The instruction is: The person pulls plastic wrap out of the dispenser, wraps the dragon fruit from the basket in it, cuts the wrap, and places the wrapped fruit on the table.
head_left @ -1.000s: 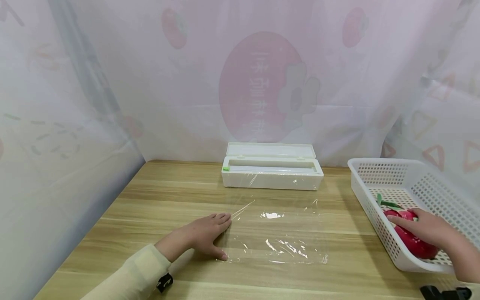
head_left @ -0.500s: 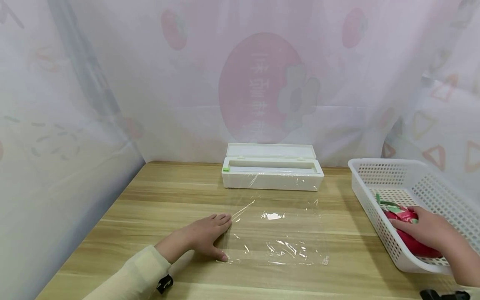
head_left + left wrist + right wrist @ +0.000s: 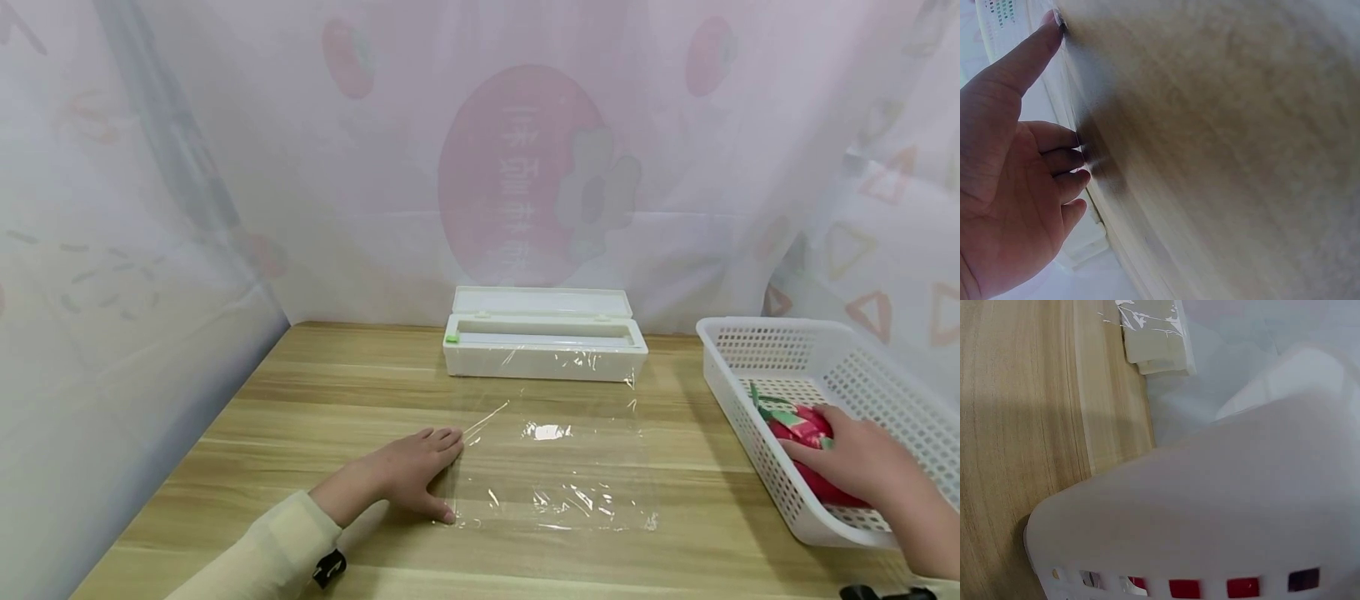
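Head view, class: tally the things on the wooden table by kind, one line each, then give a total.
White cling-film dispenser box: 1
Sheet of clear cling film: 1
White perforated basket: 1
Red fruit with green tips, in the basket: 1
Total: 4

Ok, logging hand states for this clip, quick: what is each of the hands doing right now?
Left hand: open, fingers flat on the edge of the cling film sheet.
Right hand: curled round the red dragon fruit in the white basket.
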Demonstrator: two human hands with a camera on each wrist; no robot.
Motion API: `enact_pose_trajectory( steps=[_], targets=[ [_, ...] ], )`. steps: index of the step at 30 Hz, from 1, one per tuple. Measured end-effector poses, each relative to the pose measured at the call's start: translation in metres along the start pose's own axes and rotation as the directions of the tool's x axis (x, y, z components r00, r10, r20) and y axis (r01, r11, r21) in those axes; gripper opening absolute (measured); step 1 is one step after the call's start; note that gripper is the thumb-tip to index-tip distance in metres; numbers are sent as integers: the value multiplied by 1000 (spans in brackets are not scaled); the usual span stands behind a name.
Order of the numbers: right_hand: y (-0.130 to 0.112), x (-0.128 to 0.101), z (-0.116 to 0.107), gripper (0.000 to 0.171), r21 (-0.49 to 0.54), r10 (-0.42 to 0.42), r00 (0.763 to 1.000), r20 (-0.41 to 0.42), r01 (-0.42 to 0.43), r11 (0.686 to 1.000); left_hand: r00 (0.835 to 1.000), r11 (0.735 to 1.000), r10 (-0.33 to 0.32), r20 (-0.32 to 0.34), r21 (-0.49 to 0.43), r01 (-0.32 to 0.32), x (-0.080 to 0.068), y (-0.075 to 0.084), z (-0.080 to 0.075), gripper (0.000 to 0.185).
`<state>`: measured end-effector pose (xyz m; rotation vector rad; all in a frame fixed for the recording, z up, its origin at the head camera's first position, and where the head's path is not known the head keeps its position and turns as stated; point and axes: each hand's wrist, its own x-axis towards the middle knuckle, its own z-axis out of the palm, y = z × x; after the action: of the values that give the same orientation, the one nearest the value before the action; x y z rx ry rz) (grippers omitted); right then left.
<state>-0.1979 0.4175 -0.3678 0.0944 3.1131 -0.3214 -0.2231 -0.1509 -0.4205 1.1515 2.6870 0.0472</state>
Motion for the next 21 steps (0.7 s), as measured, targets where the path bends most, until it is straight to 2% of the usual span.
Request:
enact_pose_trajectory(
  steps=[11, 17, 21],
  targets=[
    [-12, -11, -7, 97, -20, -49, 988, -148, 47, 999, 1000, 1000, 4, 3, -4, -4, 2, -1, 2, 101],
    [-22, -13, -10, 88, -47, -76, 963, -257, 67, 997, 1000, 1000, -8, 8, -12, 8, 2, -3, 3, 101],
    [-28, -15, -13, 82, -95, -97, 935, -342, 69, 993, 1000, 1000, -7, 5, -13, 7, 0, -3, 3, 100]
  ],
)
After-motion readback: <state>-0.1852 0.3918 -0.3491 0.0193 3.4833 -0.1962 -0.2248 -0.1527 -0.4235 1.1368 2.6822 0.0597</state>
